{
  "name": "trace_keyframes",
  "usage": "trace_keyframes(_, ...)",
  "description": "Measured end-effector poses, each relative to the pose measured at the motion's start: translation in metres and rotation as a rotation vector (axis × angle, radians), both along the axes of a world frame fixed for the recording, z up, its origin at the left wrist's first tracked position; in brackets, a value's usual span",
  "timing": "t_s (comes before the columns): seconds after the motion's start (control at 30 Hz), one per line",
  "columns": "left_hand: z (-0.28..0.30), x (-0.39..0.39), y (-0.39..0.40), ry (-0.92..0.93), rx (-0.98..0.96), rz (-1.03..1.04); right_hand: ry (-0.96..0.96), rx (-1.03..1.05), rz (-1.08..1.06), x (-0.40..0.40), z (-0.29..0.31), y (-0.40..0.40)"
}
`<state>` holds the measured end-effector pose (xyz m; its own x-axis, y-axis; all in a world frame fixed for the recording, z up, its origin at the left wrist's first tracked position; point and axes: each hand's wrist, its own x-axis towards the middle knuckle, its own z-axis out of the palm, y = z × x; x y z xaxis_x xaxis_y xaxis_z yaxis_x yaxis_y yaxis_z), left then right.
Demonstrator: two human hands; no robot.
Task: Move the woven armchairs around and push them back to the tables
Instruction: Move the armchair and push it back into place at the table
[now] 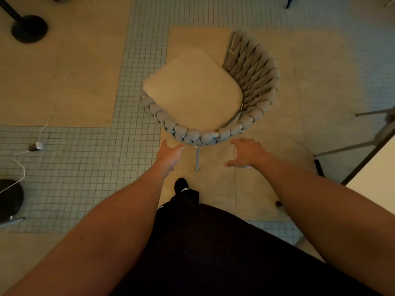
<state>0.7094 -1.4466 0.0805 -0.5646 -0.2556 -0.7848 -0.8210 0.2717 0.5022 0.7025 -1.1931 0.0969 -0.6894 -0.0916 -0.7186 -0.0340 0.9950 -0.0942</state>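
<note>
In the middle of the frame, slightly above centre, stands the woven armchair (252, 86), its curved grey back nearest me, a beige cushion (192, 90) on the seat, one metal leg (197, 159) showing below the rim. Just under that rim, my left hand (170, 153) reaches forward, fingers straight, released, holding nothing, apart from the weave. My right hand (248, 153) hovers palm down, fingers spread and loosely bent, empty too. Both forearms extended from lower corners. My black shoe (181, 185) bottom centre. Black table base (28, 28) upper left; white cable (46, 122) at left.
</note>
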Motion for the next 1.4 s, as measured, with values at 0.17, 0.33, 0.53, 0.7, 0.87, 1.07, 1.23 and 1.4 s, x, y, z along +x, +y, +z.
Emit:
trace_keyframes(0.17, -0.003, -0.04, -0.002, -0.059, 0.032, 0.113, 0.042, 0.045, 0.001, -0.049, -0.007, -0.004)
trace_keyframes(0.33, -0.015, -0.071, 0.007, -0.141, 0.1, 0.246, 0.045, 0.09, 0.108, -0.099, -0.016, 0.009)
trace_keyframes(0.53, -0.04, -0.096, 0.034, -0.257, 0.221, 0.49, -0.051, 0.198, 0.319, -0.16, -0.023, 0.037)
trace_keyframes(0.7, -0.063, -0.111, 0.065, -0.281, 0.317, 0.765, -0.154, 0.299, 0.496, -0.204, -0.048, 0.068)
trace_keyframes(0.87, -0.102, -0.111, 0.08, -0.163, 0.199, 1.02, -0.274, 0.437, 0.683, -0.232, -0.075, 0.095)
trace_keyframes(1.07, -0.109, -0.114, 0.084, -0.106, 0.132, 1.08, -0.33, 0.387, 0.737, -0.236, -0.078, 0.099)
trace_keyframes(1.23, -0.108, -0.121, 0.061, -0.111, 0.13, 1.039, -0.347, 0.342, 0.696, -0.226, -0.083, 0.09)
trace_keyframes(1.4, -0.098, -0.151, 0.01, -0.023, 0.09, 0.841, -0.435, 0.277, 0.523, -0.201, -0.077, 0.05)
